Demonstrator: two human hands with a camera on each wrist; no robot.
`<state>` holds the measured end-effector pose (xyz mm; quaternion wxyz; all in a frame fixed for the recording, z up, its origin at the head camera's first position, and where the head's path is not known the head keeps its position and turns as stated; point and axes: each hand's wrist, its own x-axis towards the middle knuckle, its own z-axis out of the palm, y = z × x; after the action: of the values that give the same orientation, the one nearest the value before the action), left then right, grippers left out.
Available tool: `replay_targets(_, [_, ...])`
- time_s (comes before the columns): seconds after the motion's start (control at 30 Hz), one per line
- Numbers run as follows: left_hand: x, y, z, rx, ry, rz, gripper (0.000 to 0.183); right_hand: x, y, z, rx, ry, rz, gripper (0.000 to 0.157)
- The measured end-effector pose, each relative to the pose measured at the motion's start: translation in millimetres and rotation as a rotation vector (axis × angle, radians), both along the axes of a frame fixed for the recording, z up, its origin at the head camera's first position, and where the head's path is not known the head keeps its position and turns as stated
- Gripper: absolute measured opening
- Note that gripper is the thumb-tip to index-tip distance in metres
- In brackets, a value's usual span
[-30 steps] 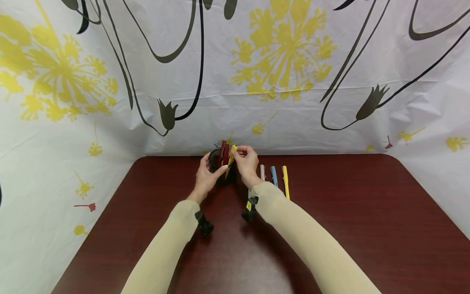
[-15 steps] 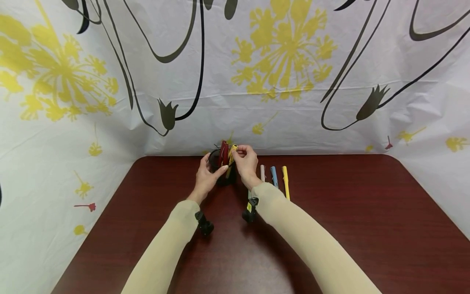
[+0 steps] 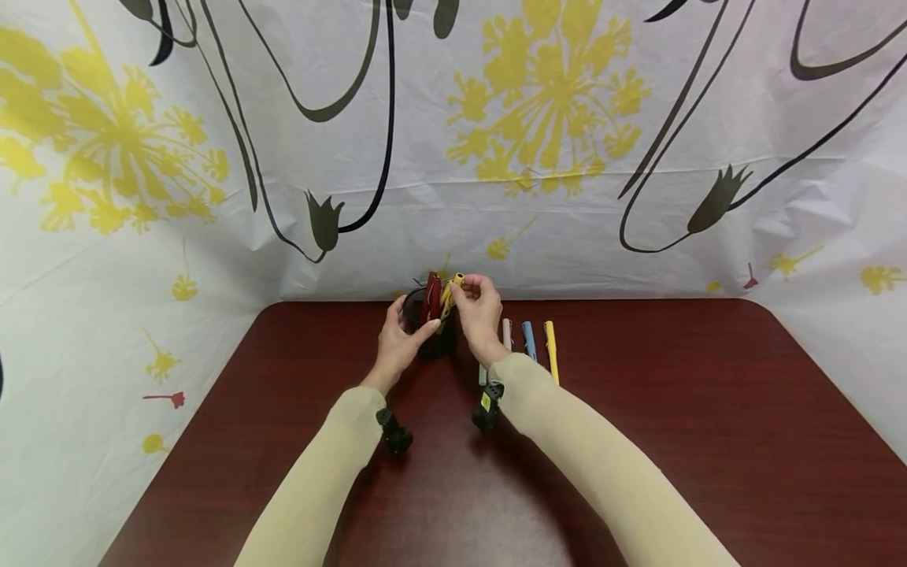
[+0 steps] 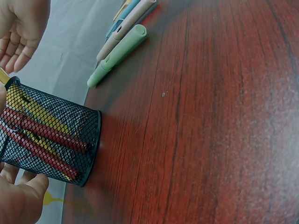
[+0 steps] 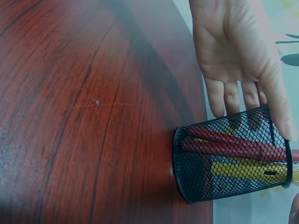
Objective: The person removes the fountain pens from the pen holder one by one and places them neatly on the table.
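A black mesh pen cup [image 3: 437, 346] stands at the table's back edge with red pens [image 3: 431, 295] and yellow pens inside. My left hand [image 3: 398, 346] grips the cup from the left; in the right wrist view its thumb lies at the rim and its fingers behind the mesh. With thumb and fingertips, my right hand [image 3: 479, 315] pinches the top of a yellow pen [image 3: 459, 279] at the cup's right rim. Through the mesh in the right wrist view, a yellow pen [image 5: 238, 170] shows beside red pens [image 5: 219, 148]. The pinch itself is out of the left wrist view.
Right of the cup lie a green pen [image 4: 119, 53], a pinkish-white pen [image 3: 506, 332], a blue pen [image 3: 529, 339] and a yellow pen [image 3: 551, 350] in a row, partly behind the right arm. A patterned sheet [image 3: 453, 157] hangs behind the dark red table [image 3: 708, 441].
My right hand has moved slightly up and to the right, and the yellow pen it pinches stands a little higher in the cup. The left hand and the cup have stayed put.
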<state>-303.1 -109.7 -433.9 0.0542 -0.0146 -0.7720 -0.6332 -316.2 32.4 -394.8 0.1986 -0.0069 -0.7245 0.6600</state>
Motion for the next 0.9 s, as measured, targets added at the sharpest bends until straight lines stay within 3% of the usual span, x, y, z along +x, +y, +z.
replay_targets(0.2, [1.4,-0.3,1.1,0.02,-0.001,-0.017,0.086,-0.3,2.7,2.8,-0.041,0.033,0.001,0.024])
replay_targets(0.33, [12.0,2.1,17.0,0.023,-0.013,-0.024,0.083,-0.1,4.8,3.4,-0.055,0.035,0.002,0.024])
replay_targets(0.4, [11.9,2.3,17.5,0.022,-0.018,-0.023,0.083,0.0,6.2,3.6,-0.064,0.037,0.003,0.025])
replay_targets(0.57, [2.3,-0.1,1.7,0.017,-0.004,-0.012,0.086,-0.8,8.5,5.1,-0.105,0.062,0.011,0.026])
replay_targets(0.9, [3.9,0.7,2.4,0.003,0.008,0.002,0.085,-2.6,12.7,8.4,-0.156,0.134,-0.005,0.023])
